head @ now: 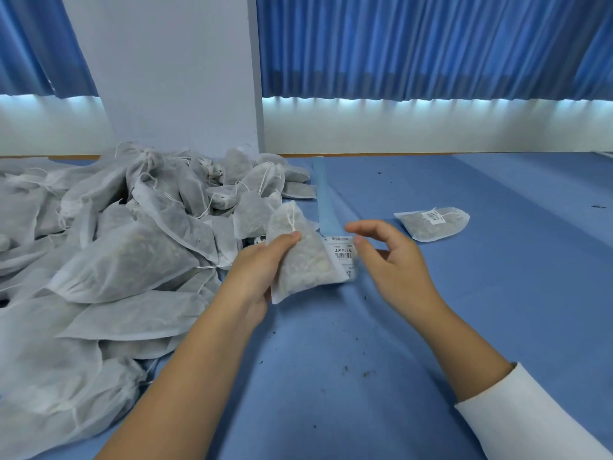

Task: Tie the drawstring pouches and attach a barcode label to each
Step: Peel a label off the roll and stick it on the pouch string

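left hand holding a tied pouch beside the next barcode label; right hand bare.

the left thumb (289,239) presses the pouch (300,263) just under its knotted drawstring (292,220), the left hand (255,270) curled round it above the table (464,310); the right hand (394,263) holds nothing, thumb and forefinger well parted, tips just beside the label (343,252) at the near end of the blue backing strip (326,200). likely faults: the label may crease or stick to itself on peeling, seat askew on the lumpy fabric, or pick up the crumbs scattered on the cloth. legible matter: a barcode under a row of characters, too blurred to read; likewise on the labelled pouch (431,224) to the right. the pile (132,244) lies at left.
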`<state>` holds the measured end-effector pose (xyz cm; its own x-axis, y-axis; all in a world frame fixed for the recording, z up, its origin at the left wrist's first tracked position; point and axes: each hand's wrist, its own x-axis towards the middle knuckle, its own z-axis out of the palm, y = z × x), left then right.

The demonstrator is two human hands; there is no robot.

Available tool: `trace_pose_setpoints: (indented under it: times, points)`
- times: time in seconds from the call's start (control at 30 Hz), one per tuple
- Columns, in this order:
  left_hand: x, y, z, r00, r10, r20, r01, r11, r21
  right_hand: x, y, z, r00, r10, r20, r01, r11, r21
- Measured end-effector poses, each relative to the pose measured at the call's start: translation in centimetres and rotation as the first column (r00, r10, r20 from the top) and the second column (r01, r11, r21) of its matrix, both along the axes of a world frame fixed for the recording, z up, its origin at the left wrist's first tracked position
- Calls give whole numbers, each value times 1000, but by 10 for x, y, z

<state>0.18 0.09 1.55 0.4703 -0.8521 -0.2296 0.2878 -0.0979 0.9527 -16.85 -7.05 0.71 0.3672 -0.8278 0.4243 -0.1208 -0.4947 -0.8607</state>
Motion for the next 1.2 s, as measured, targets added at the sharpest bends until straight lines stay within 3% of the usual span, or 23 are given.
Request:
trace_pose_setpoints:
  times: [0.1, 0.17, 0.3, 0.37, 0.53, 0.73, 0.9, 0.97, 1.03, 1.2]
  points:
    - [9, -1, 0, 998, 68, -5, -67, 997, 26, -3, -14, -9, 968, -66, -241, 40, 993, -111]
    - [13, 1, 1, 993, 61, 100, -67, 996, 50, -4, -19, -14, 933, -69, -352, 27, 992, -123]
    - [12, 6, 1, 885, -111, 452, 88, 994, 72, -4, -21, -17, 903, -76, -422, 11, 988, -155]
    - [7, 7, 0, 841, -158, 518, 145, 987, 66, -5, -21, -15, 907, -70, -415, -1, 986, -168]
    - [2, 6, 0, 854, -191, 483, 189, 981, 54, -6, -16, -13, 941, -23, -338, -42, 982, -184]
    - [7, 2, -5, 951, -237, 199, 222, 970, 94, -5, -16, -10, 968, -22, -251, -14, 990, -141]
    - [8, 1, -6, 943, -255, 212, 238, 966, 106, -8, -18, -9, 926, 2, -378, -34, 996, -78]
    - [10, 2, -6, 867, -258, 427, 223, 966, 131, -8, -18, -8, 916, 7, -400, -46, 995, -87]
    - [11, 5, -6, 716, -255, 650, 241, 964, 112, -9, -17, -7, 920, -8, -392, -46, 991, -127]
    - [9, 9, -7, 404, -251, 880, 441, 896, 53, -8, -15, -8, 947, -22, -320, -30, 987, -157]
